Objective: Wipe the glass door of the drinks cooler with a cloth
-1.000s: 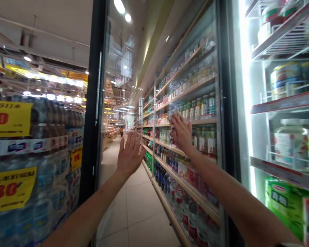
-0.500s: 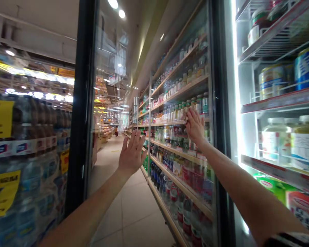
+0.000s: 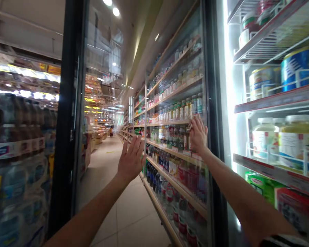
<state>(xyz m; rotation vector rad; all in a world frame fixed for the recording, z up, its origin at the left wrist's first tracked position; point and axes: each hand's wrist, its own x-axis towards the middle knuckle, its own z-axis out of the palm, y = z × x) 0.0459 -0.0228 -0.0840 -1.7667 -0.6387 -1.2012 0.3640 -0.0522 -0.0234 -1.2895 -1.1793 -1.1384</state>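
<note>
A glass door (image 3: 103, 58) with a dark frame stands open in front of me. My left hand (image 3: 131, 158) is spread flat against the pane, fingers up, holding nothing. Further right and slightly higher, my right hand (image 3: 198, 135) presses a small pale crumpled cloth (image 3: 190, 125) to the glass near the door's right frame. Most of the cloth is hidden under the fingers. Through the pane, wooden shelves (image 3: 167, 121) with rows of drink bottles are visible.
On the right is a lit cooler with wire shelves (image 3: 273, 104) carrying tins, jars and a red box (image 3: 296, 209). Shrink-wrapped bottles (image 3: 18, 178) are stacked on the left beyond the dark door edge (image 3: 63, 137). A tiled aisle (image 3: 113, 188) runs into the distance.
My right hand has slid the cloth a little down and to the right, closer to the frame. The door and cooler sit slightly further left in view. My left hand remains flat.
</note>
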